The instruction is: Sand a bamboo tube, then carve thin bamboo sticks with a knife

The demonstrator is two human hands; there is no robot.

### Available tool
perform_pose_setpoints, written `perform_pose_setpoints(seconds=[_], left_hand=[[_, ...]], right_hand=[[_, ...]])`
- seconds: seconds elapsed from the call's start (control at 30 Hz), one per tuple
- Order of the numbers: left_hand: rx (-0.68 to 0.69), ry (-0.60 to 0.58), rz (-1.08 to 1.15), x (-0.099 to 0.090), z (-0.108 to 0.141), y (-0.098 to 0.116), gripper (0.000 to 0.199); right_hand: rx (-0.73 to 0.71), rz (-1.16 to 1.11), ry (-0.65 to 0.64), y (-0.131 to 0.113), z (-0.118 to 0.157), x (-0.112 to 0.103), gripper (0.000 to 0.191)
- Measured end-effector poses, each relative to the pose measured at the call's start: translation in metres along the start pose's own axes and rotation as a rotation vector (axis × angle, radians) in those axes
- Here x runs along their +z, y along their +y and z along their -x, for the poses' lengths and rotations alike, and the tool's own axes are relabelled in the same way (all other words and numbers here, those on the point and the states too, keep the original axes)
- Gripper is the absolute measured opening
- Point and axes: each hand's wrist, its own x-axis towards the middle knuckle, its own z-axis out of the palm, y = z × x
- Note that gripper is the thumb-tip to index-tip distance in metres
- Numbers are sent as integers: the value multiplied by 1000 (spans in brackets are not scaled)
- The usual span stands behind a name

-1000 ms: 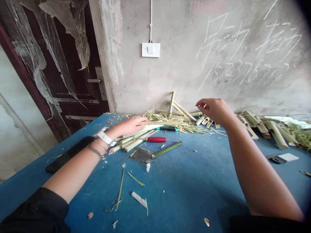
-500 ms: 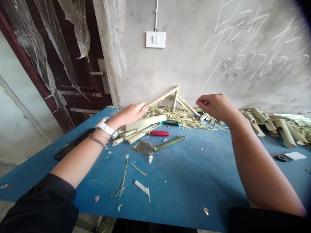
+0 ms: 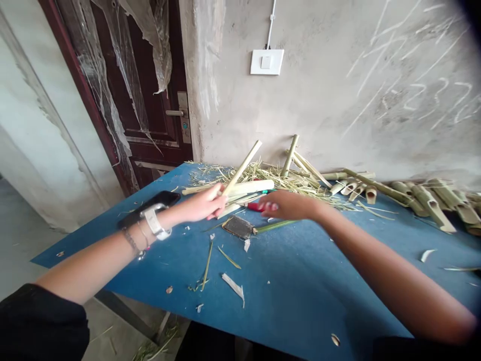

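Strip [image 3: 243, 165], pinched in the left hand [image 3: 210, 203], its far end tilted up, over the far side of the desk [image 3: 296, 278], left of centre. Right hand [image 3: 287, 204], fingers curled, at the red handle [image 3: 254, 206]; whether it grips cannot be told. Nearer: dark slab [image 3: 238, 226]. Farther: shavings [image 3: 257, 173].

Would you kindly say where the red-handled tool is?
The red-handled tool is mid-frame in the head view, left of the right hand, beyond the dark square piece.

The left hand [image 3: 205, 204] grips a tilted bamboo strip [image 3: 244, 166]. Over the blue counter [image 3: 293, 286], the right hand [image 3: 287, 204] meets a red handle [image 3: 254, 206].
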Motion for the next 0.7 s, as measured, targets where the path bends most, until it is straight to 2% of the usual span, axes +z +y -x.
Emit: perform_pose_setpoints(seconds=[0.1, 0.2, 0.27, 0.37, 0.43, 0.5, 0.53, 0.57, 0.63, 0.67, 0.7], left_hand=[[-23, -33, 358, 20, 1, -19, 18], [-53, -71, 679, 32, -1, -27, 12], [-76, -65, 783, 35, -2, -31, 10], [-103, -44, 801, 36, -2, -37, 11], [-122, -35, 753, 38, 1, -38, 13], [-154, -39, 699, 41, 4, -35, 13], [-172, -35, 674, 44, 7, -33, 12], [-185, -27, 650, 46, 10, -30, 11], [-166, -34, 604, 48, 16, -23, 12], [-132, -58, 585, 48, 20, -19, 13], [-93, -93, 573, 47, 23, -15, 15]], right_hand=[[-65, 58, 51, -26, -34, 46, 38], [5, 18, 168, -33, -57, 70, 37], [49, -17, 192, -24, -61, 67, 34], [150, -15, 239, -5, -54, 44, 22], [202, 49, 449, -2, -43, 29, 21], [92, 192, 772, -11, -32, 21, 28], [-49, 283, 859, -17, -28, 21, 32], [-221, 378, 874, -24, -25, 22, 34], [-506, 541, 721, -31, -22, 27, 38], [-550, 597, 660, -32, -21, 28, 40], [-510, 629, 640, -30, -21, 29, 42]])
